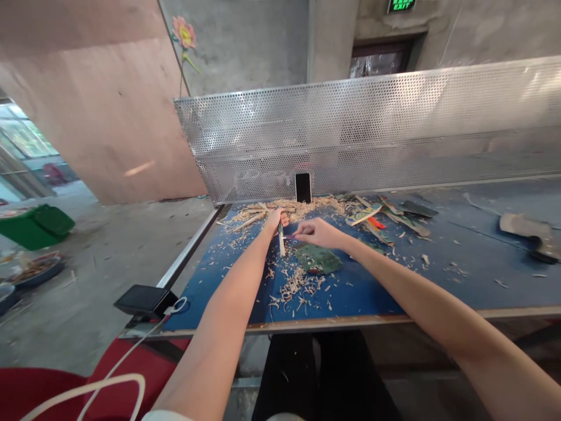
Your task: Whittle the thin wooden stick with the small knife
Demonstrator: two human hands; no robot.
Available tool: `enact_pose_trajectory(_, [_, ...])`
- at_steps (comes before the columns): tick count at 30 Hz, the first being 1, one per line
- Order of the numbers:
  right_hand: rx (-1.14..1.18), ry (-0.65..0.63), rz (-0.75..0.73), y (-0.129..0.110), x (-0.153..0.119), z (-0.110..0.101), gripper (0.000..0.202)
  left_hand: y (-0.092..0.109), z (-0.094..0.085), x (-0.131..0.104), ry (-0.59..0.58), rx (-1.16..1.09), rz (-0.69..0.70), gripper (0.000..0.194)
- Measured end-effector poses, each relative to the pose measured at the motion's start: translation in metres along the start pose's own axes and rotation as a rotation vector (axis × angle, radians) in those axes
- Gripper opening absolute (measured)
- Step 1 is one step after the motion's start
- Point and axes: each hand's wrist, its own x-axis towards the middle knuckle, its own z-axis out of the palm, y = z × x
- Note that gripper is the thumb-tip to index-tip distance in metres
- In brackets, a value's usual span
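Observation:
My left hand (278, 220) is closed round a pale strip of wood (282, 245), whose lower end points down towards me. Just right of it, my right hand (312, 231) is closed on a small knife, its thin blade reaching to the strip. The knife's handle is mostly hidden by the fingers. Below the hands, curled wood shavings (300, 285) are scattered on the blue tabletop (372, 292). A green leaf-like piece (319, 259) lies under the right hand.
A phone (302, 187) stands against the perforated metal panel (350, 123). To the right lie wood strips (407, 222) and a colourful piece (364, 214). A black box (145, 301) with a white cable sits at the table's left corner. Brown and dark scraps (526, 231) lie far right.

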Motion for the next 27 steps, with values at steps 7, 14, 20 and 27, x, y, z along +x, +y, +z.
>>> enact_pose_trajectory(7, [-0.171,0.133,0.000,0.020,0.007,0.014,0.030,0.003,0.001,-0.003,-0.018,-0.034,-0.035,0.047])
enact_pose_trajectory(14, [-0.233,0.161,-0.016,0.022,0.010,0.022,0.025,0.002,0.002,-0.004,-0.031,-0.020,-0.027,0.041])
enact_pose_trajectory(20, [-0.185,0.147,-0.030,0.030,0.014,0.027,0.027,-0.001,0.000,0.001,-0.024,-0.012,-0.022,0.040])
enact_pose_trajectory(27, [-0.043,0.055,0.048,0.028,0.018,0.030,0.037,-0.005,-0.005,0.009,-0.041,-0.025,0.006,0.051])
